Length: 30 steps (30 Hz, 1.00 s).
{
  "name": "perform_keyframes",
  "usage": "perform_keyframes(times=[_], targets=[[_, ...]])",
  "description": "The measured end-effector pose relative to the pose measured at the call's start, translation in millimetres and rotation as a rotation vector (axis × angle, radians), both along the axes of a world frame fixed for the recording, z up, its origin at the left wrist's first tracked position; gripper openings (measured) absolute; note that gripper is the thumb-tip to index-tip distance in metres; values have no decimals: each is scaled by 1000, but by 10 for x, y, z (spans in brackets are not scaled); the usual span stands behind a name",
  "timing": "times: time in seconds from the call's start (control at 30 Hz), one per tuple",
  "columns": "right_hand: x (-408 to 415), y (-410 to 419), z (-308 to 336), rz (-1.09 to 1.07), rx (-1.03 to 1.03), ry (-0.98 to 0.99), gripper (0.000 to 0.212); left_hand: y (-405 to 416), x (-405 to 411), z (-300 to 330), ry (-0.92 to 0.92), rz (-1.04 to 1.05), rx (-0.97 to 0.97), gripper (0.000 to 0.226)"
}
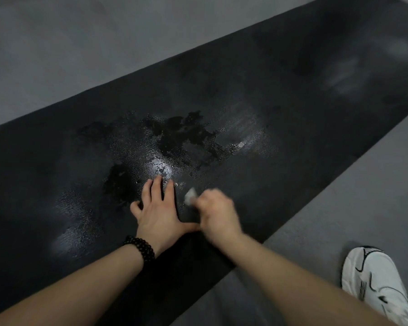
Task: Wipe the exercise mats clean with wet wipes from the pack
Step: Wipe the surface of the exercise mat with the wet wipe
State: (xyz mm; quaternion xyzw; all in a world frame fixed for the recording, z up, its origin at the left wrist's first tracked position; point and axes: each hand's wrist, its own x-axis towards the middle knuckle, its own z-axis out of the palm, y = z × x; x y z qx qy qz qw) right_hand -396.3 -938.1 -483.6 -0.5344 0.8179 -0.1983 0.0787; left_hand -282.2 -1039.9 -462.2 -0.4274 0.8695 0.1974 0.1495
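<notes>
A long black textured exercise mat (257,109) runs diagonally across the grey floor, with wet, shiny patches in its middle. My left hand (159,212) presses flat on the mat with fingers spread; a dark bead bracelet circles its wrist. Right beside it, my right hand (218,214) is curled around a small white wet wipe (190,195) that sticks out past its fingers and touches the mat. The right hand looks blurred. The pack of wipes is not in view.
Grey floor (57,55) surrounds the mat on both sides. A white sneaker (375,285) stands on the floor at the lower right, just off the mat's near edge.
</notes>
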Motion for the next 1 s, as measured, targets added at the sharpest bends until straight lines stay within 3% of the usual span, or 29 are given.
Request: perform_keyframes(times=[0.07,0.1,0.2,0.27,0.33,0.5,0.53,0.6,0.67,0.73,0.8,0.9,1.0], targets=[[131,124,34,153,-25,-74,22,10,1,-8,-1,-16,11,133],[-11,181,43,89,-66,-62,24,14,2,-13,-6,-22,11,135],[-758,421,73,-453,-87,120,24,52,9,-20,-17,-58,0,138],[-1019,593,66,-620,2,152,19,130,13,-23,-23,-117,1,141],[-767,602,-3,-542,15,156,24,239,2,-46,-40,-169,6,144],[281,547,-34,8,-72,-53,31,334,-8,-103,-32,-175,28,141],[182,577,-10,3,-108,-73,29,326,-2,-109,-30,-177,31,142],[-269,656,17,-225,-156,7,25,319,14,-128,-32,-177,21,146],[-839,824,11,-496,-88,121,18,326,24,-139,-26,-181,24,147],[-1016,991,-20,-584,25,148,16,333,24,-136,-17,-180,25,147],[-621,1059,-67,-482,10,115,21,330,16,-131,-19,-182,21,146],[282,1079,-78,-163,-116,-22,25,324,31,-126,-24,-191,10,145],[255,1077,-2,-70,-144,-75,25,320,65,-114,-15,-200,14,144]])
